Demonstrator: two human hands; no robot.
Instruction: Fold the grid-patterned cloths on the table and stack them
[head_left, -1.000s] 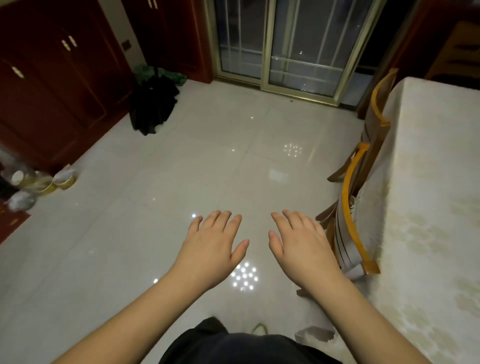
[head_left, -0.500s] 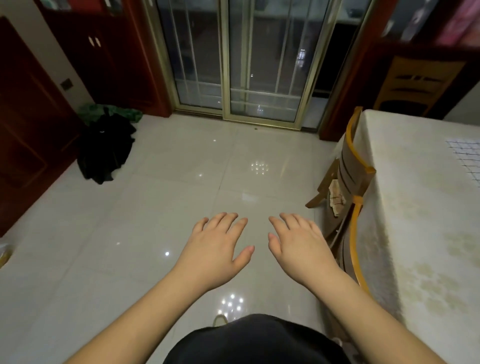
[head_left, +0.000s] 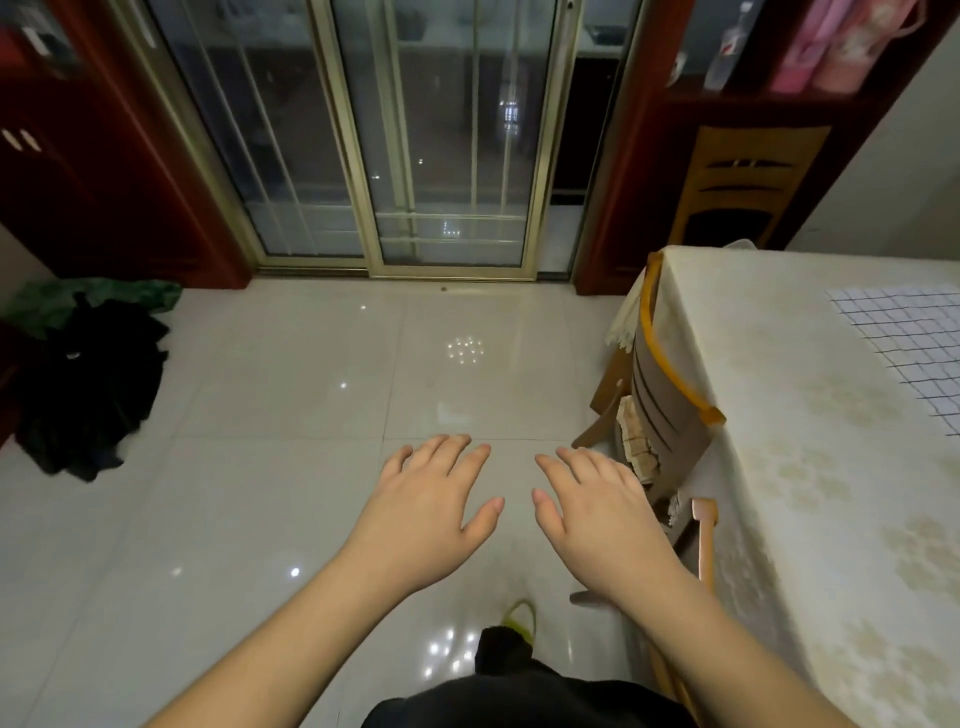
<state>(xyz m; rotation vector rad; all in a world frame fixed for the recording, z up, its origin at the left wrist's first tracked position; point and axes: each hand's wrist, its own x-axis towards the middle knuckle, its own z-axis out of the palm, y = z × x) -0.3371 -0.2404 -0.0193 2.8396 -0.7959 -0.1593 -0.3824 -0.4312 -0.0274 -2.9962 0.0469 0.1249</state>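
A white cloth (head_left: 904, 348) with a thin dark grid lies flat at the far right of the table (head_left: 810, 467) (its right part runs out of view), on the pale floral tablecloth. The left hand (head_left: 426, 512) and right hand (head_left: 597, 514) hover palm-down over the floor, side by side, fingers straight and holding nothing, well apart from the cloth.

Two bare hands are held out palm-down, holding nothing: the left hand (head_left: 426, 512) and the right hand (head_left: 597, 519), both left of the table (head_left: 810, 467). One grid-patterned cloth (head_left: 904, 343) lies on the table. Two wooden chairs (head_left: 670, 410) stand along the table's left edge, and a third chair (head_left: 748, 187) behind it.
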